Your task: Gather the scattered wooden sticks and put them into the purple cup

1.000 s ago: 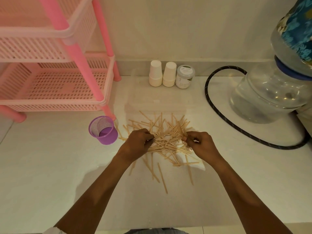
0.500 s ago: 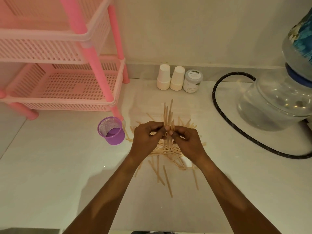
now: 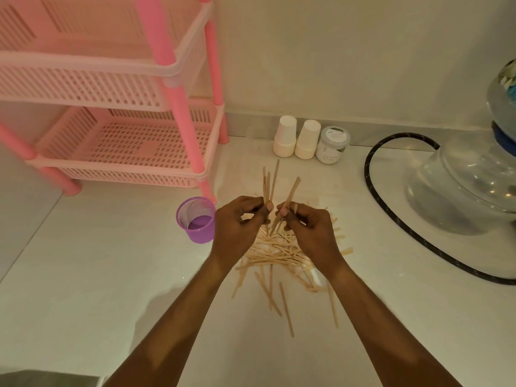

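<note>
- Head view is showing the wooden sticks (image 3: pixel 279 254) lying in a messy pile on the white counter (image 3: pixel 97 289), under both hands.
- They are looking thin, light and stiff, and I am guessing they would snap if bent hard, so pinching a small bunch near the middle is looking best.
- The left hand (image 3: pixel 237 227) is pinching a few sticks between thumb and fingers, and they are pointing up.
- The right hand (image 3: pixel 310 233) is pinching a few more, leaning to the right.
- The purple cup (image 3: pixel 196 220) is standing just beside the left hand, and no sticks are showing inside it.
- A pink rack (image 3: pixel 111 141) is standing behind the cup.
</note>
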Motion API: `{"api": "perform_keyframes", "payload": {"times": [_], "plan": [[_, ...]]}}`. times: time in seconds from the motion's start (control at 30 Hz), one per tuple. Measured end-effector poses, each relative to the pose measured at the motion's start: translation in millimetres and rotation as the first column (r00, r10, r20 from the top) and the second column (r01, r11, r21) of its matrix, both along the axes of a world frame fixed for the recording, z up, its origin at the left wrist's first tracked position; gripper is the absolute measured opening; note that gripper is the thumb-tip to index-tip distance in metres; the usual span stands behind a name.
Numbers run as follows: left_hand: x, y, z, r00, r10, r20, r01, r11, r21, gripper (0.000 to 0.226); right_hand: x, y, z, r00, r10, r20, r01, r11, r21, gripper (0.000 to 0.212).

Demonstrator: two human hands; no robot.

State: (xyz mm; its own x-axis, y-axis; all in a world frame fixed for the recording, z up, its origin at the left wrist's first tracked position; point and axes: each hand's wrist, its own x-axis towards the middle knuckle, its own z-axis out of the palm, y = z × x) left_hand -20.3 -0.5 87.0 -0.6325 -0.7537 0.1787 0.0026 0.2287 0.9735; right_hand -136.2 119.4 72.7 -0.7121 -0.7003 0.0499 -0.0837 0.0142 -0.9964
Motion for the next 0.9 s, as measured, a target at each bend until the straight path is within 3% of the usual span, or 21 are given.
{"api": "perform_keyframes", "payload": {"times": [0.27, 0.6, 0.73, 0.9], "plan": [[39.1, -51.5, 36.2, 0.986, 0.168, -0.016, -0.169, 0.979, -0.112, 0.018, 5.8, -35.5, 14.4, 0.990, -0.006, 0.140, 0.021, 0.994, -0.103, 0.018], [81.6, -91.3, 38.0, 0.955, 0.295, -0.012, -0.288, 0.923, -0.254, 0.009, 43.0, -100.9, 25.2, 0.954, 0.091, 0.286, -0.016, 0.967, -0.254, 0.020], [88.6, -99.6, 18.7, 0.954, 0.299, 0.030, -0.281, 0.922, -0.265, 0.009, 56.3, -127.4, 13.0, 0.970, 0.113, 0.214, -0.058, 0.967, -0.248, 0.014], [93.1, -107.4, -6.6, 0.950, 0.290, 0.117, -0.240, 0.916, -0.322, 0.012, 69.0, -147.8, -9.1, 0.996, 0.085, -0.022, -0.086, 0.995, -0.054, 0.015]]}}
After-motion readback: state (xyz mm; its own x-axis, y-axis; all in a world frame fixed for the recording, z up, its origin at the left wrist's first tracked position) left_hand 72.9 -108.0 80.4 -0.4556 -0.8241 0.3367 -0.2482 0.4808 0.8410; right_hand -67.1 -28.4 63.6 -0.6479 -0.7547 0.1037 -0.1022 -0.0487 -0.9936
